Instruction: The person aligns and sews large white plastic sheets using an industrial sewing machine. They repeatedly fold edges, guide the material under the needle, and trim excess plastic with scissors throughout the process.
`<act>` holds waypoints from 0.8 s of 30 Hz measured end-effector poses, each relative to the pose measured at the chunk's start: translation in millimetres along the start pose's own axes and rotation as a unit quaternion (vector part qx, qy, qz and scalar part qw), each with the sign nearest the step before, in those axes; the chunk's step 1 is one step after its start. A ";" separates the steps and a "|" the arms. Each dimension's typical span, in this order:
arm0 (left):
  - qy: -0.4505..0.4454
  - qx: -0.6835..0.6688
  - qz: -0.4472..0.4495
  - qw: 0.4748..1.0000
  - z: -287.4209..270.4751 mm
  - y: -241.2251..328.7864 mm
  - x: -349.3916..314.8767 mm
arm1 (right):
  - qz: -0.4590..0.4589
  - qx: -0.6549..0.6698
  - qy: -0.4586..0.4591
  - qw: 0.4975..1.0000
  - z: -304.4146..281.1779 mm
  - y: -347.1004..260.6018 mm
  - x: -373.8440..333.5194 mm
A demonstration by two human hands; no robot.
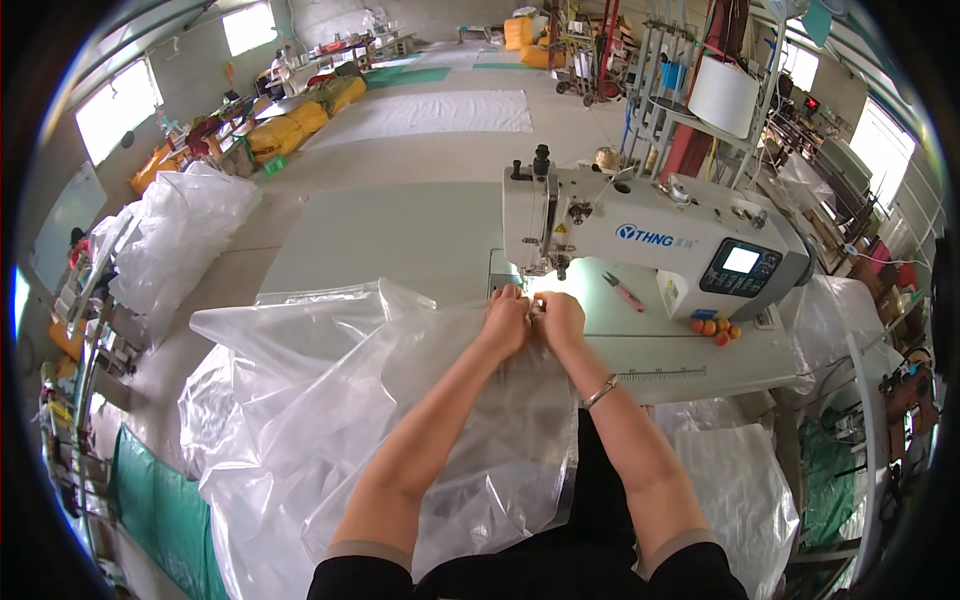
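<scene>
Clear plastic sheeting [320, 400] spreads over the front of the sewing table [390, 235] and hangs down across my lap. Its upper edge is pinched by my left hand [507, 322], fingers closed, just in front of the needle area. Beside it my right hand [557, 320], with a bracelet on the wrist, is also closed on the sheeting's edge. The two hands nearly touch. Above them stands a white sewing machine [640, 220] with its lamp lit; the fingertips are partly hidden under its head.
Thread snips [624, 291] lie right of the needle, and several small orange-red balls [722, 338] sit below the control panel [740, 268]. A thread stand with a large white cone [723, 97] rises behind. More bunched plastic [185, 230] stands at left; a white sheet [430, 115] lies on the floor beyond.
</scene>
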State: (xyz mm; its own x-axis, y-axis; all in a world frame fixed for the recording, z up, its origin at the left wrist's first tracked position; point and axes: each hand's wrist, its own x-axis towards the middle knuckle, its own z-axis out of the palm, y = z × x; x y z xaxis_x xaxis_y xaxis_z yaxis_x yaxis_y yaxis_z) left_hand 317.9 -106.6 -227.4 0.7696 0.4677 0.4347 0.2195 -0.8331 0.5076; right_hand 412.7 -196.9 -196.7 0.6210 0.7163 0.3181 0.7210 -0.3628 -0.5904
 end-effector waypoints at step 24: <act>0.001 0.043 0.072 0.996 -24.5 10.0 -2.7 | -0.087 -0.025 -0.013 0.996 -6.3 -5.0 -22.3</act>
State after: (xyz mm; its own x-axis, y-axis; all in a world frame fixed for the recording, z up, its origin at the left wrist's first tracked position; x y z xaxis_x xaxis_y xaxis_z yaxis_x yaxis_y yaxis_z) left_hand 303.3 -108.9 -205.3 0.7958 0.3424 0.4996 0.1583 -0.9138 0.3741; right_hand 397.2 -214.8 -196.2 0.4784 0.7857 0.3921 0.8314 -0.2616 -0.4902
